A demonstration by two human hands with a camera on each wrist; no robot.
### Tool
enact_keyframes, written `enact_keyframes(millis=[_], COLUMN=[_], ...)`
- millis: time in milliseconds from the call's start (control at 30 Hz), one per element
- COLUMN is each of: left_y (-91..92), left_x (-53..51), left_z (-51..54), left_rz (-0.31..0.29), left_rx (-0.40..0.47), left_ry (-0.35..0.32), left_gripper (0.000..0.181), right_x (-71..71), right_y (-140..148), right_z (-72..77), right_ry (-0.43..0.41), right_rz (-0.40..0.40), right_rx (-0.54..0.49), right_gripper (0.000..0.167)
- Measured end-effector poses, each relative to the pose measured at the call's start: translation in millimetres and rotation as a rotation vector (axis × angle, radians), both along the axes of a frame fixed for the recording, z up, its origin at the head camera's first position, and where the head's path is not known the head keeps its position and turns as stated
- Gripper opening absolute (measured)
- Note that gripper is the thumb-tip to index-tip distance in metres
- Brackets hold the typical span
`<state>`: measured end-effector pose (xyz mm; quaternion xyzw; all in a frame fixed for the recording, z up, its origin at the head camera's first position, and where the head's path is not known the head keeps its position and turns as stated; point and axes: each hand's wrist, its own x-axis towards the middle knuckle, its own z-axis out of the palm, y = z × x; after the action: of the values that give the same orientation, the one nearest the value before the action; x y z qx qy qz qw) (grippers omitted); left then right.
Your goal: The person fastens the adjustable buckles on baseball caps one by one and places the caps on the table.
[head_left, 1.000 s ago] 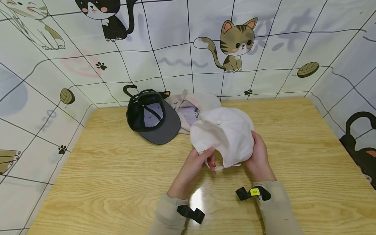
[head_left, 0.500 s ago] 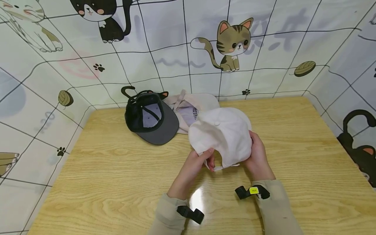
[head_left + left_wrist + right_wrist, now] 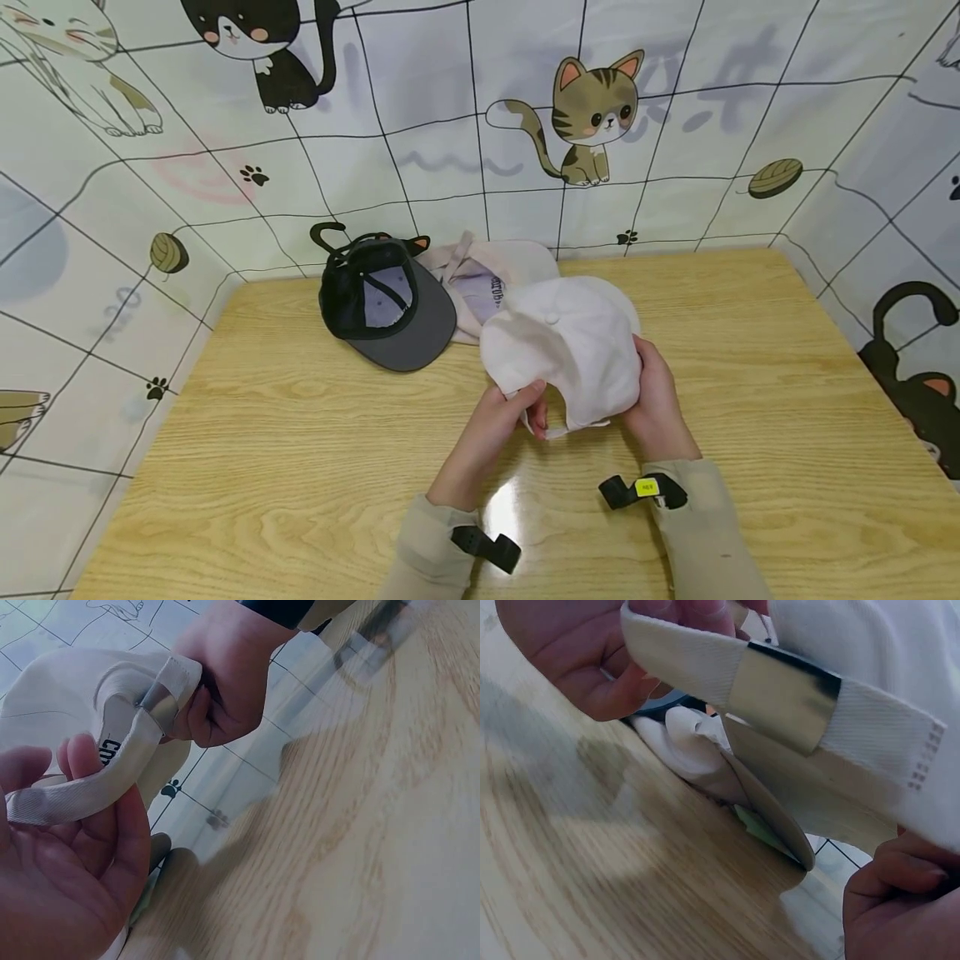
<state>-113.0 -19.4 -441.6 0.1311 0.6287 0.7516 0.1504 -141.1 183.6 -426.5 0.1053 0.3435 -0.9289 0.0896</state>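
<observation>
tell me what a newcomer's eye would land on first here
Probably the white baseball cap, held by the left hand and right hand over the wooden table. Further back lie a black-and-gray baseball cap and a pale pink cap, undersides showing. The cartoon tabby cat on the backdrop may come next.

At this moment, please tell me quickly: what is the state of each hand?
Left hand: closed, holding the white cap by its back strap.
Right hand: closed, holding the same cap's side.
</observation>
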Motion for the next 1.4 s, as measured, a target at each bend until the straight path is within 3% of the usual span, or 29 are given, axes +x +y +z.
enact_keyframes(millis=[333,567,800,1000,1233,1400], left_y=[-4.8,-7.6,-12.0,-14.9,-15.0,-16.0], left_x=[-2.6,-5.7,-7.9,-15.7,-12.2,-11.7], left_z=[3.7,3.8,-3.6,-26.2,-16.7,-16.2], left_rz=[0.053,0.156,0.236,0.234,0.219,0.206], left_rx=[-0.017,0.033,0.057,0.049,0.081,0.117], left_ry=[-0.074,-0.103,-0.106,-0.135,-0.146,-0.156], left_gripper=[0.035,0.034,0.038,0.037,0.036,0.035], right_x=[-4.9,-5.0,-5.3,-5.4,-5.0,-4.2], right_y=[3.3,11.5,20.1,22.9,25.7,30.2], right_z=[-9.8,-10.9,-12.5,-14.5,-15.3,-16.2], right_ry=[0.056,0.033,0.025,0.080,0.084,0.085], right_rz=[-0.010,0.006,0.019,0.033,0.030,0.009], right_rx=[-0.068,0.052,0.149,0.177,0.207,0.234], right_gripper=[0.020,0.006,0.013,0.017,0.017,0.018])
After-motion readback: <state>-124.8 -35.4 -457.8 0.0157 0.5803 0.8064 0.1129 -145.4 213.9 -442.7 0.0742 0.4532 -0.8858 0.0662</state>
